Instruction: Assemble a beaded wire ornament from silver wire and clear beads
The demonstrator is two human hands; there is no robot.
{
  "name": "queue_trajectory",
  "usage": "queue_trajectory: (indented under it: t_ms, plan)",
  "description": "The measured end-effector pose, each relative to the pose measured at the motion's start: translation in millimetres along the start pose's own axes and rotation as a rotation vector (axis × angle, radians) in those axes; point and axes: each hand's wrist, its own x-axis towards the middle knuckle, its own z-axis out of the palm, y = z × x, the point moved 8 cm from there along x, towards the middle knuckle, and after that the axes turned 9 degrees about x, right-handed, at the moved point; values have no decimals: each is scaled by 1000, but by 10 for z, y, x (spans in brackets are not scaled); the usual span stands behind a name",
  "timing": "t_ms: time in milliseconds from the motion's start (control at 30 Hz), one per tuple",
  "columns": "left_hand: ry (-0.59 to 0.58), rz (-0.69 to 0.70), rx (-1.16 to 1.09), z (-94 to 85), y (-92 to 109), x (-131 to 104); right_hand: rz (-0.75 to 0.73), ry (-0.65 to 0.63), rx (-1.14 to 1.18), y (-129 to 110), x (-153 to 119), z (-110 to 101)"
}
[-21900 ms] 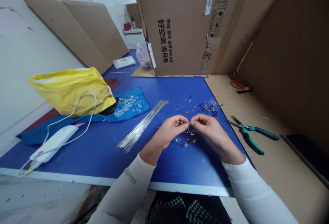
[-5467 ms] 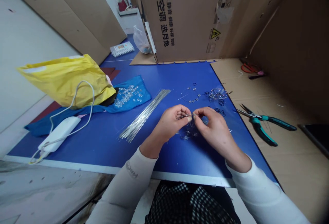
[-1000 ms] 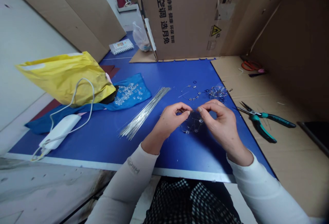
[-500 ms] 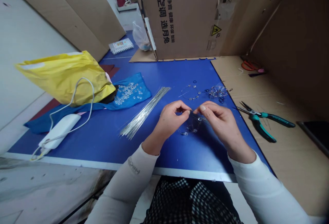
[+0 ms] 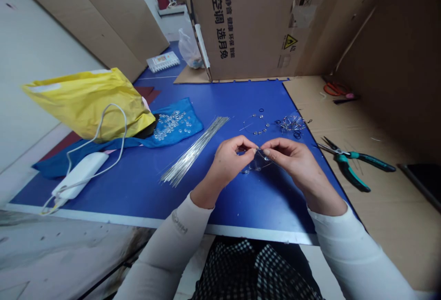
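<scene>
My left hand [image 5: 231, 158] and my right hand [image 5: 292, 157] meet fingertip to fingertip above the blue table. Both pinch a thin wire, and a beaded wire piece [image 5: 257, 168] with clear beads hangs just below the fingers. Beyond the hands lies a loose curve of beaded wire [image 5: 268, 125]. A tangle of wire and clear beads with dark loops [image 5: 291, 123] is to its right. To the left of my left hand a bundle of straight silvery wires [image 5: 195, 152] rests diagonally. Clear beads [image 5: 169, 124] are scattered on a blue cloth [image 5: 195, 126].
Green-handled pliers [image 5: 350, 178] and orange scissors [image 5: 336, 89] lie on cardboard at the right, near a dark flat object [image 5: 422, 179]. At the left are a yellow bag [image 5: 93, 102] and a white device with a cable [image 5: 81, 174]. A large cardboard box [image 5: 255, 24] stands behind.
The right hand's fingers have shifted and turned slightly, with the thumb now lower at the wire. The hanging beaded piece has moved a little up and left.
</scene>
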Motion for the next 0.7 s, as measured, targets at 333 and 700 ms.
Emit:
queue_trajectory:
  t_ms: [333,700]
  plan:
    - [-24,40,105,19,110,-35,-57,-28,-103,-15,17,8]
    - [-130,-205,-170,130,-88,-54,87,-76,11,70,-4,64]
